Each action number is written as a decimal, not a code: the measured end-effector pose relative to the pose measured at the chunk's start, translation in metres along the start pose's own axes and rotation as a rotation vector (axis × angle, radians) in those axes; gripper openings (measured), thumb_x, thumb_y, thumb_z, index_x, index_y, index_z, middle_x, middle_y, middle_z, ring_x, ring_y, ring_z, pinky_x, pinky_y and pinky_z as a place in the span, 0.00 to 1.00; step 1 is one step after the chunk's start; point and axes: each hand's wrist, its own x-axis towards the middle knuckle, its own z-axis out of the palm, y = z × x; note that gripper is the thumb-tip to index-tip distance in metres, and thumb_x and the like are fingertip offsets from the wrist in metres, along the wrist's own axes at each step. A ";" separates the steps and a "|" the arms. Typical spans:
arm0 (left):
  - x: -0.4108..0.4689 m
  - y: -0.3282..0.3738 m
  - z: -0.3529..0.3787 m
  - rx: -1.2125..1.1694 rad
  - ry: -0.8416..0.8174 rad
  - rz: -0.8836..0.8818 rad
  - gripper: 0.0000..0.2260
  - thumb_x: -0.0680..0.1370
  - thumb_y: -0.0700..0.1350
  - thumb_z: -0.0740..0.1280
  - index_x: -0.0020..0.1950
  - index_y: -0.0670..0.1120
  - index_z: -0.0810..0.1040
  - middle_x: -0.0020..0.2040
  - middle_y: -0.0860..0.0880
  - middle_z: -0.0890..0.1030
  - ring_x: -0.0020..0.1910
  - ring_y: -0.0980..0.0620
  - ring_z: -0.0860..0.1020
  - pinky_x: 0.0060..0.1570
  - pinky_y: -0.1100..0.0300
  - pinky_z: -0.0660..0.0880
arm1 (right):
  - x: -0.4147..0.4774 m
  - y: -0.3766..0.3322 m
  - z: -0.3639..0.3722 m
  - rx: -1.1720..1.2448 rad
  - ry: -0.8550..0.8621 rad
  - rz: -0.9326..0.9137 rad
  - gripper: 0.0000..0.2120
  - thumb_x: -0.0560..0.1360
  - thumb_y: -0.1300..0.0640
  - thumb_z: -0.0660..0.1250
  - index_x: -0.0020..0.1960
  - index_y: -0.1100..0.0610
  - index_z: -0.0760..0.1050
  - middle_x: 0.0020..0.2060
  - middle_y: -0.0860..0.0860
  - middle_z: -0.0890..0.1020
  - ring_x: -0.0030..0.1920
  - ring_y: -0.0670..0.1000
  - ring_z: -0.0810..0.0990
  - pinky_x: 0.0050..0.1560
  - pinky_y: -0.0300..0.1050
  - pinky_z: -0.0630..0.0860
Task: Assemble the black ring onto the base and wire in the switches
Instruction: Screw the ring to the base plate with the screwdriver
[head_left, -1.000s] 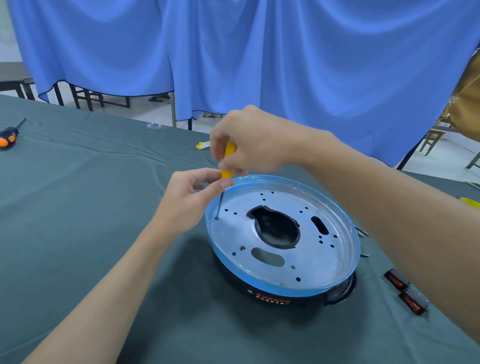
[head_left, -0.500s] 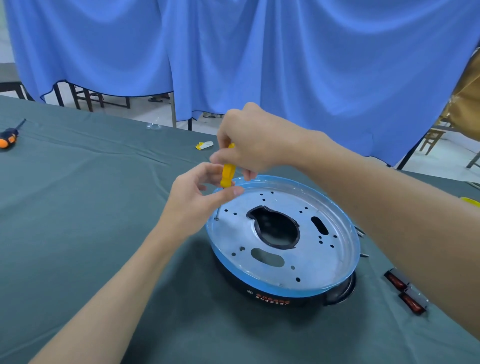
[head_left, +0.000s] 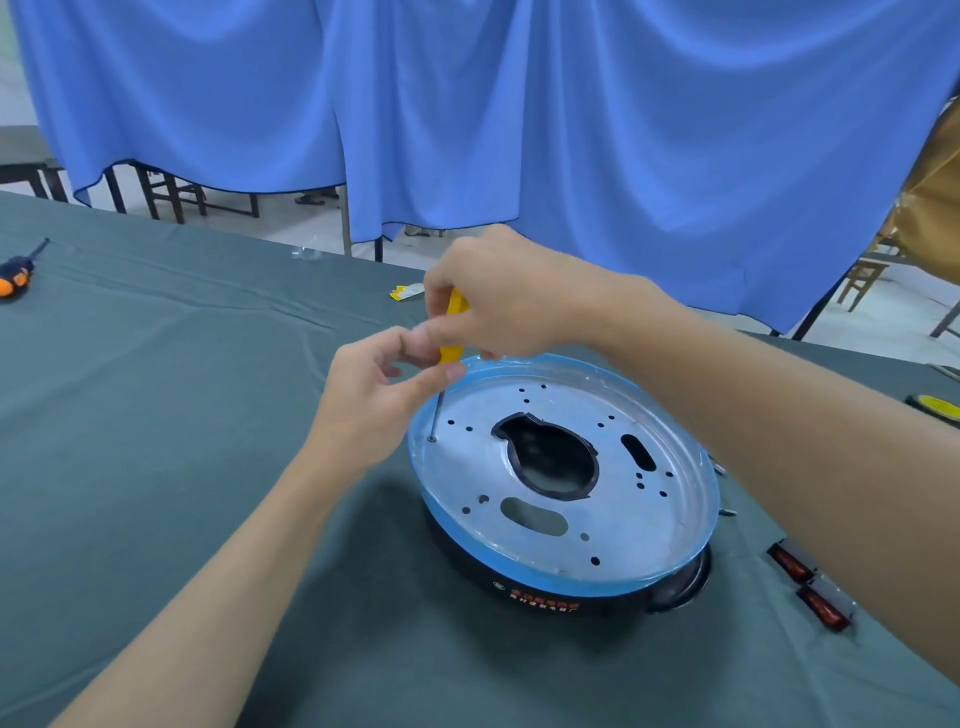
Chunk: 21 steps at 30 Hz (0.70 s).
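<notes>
A round metal base plate (head_left: 566, 525) with a blue film rim sits on the black ring (head_left: 545, 603) on the table. My right hand (head_left: 509, 296) grips the yellow handle of a screwdriver (head_left: 453, 332) from above. Its thin shaft stands nearly upright, with the tip in a hole at the plate's left edge (head_left: 432, 439). My left hand (head_left: 374, 395) pinches the lower end of the handle between thumb and fingers. Two red rocker switches (head_left: 810, 584) lie on the cloth right of the ring.
A dark green cloth (head_left: 182, 415) covers the table. An orange and black screwdriver (head_left: 15, 273) lies at the far left. A small yellow and white scrap (head_left: 407, 292) lies behind my hands. A yellow item (head_left: 937, 408) sits at the right edge. Blue curtains hang behind.
My right hand has shifted slightly on the screwdriver handle while the tip stays in the same hole. My left hand's fingers have closed a little higher on the handle.
</notes>
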 end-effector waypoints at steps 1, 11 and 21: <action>0.000 0.000 -0.003 -0.043 -0.049 -0.005 0.02 0.70 0.48 0.73 0.42 0.53 0.84 0.42 0.52 0.85 0.42 0.55 0.81 0.51 0.47 0.76 | -0.001 0.002 -0.003 0.022 -0.011 -0.012 0.07 0.74 0.51 0.68 0.41 0.53 0.75 0.26 0.48 0.78 0.31 0.41 0.76 0.40 0.46 0.78; 0.000 -0.003 -0.003 -0.080 -0.112 -0.047 0.03 0.72 0.43 0.75 0.44 0.49 0.84 0.44 0.46 0.85 0.40 0.55 0.79 0.46 0.55 0.75 | 0.002 0.004 -0.005 0.002 -0.017 -0.033 0.06 0.74 0.52 0.69 0.40 0.51 0.75 0.29 0.45 0.74 0.33 0.42 0.72 0.40 0.46 0.75; -0.003 0.002 0.001 -0.080 -0.082 -0.038 0.04 0.72 0.49 0.71 0.44 0.52 0.84 0.43 0.49 0.86 0.42 0.53 0.80 0.50 0.43 0.75 | 0.002 0.003 -0.007 0.018 -0.025 0.014 0.07 0.74 0.52 0.69 0.37 0.51 0.75 0.26 0.50 0.78 0.31 0.46 0.76 0.39 0.45 0.77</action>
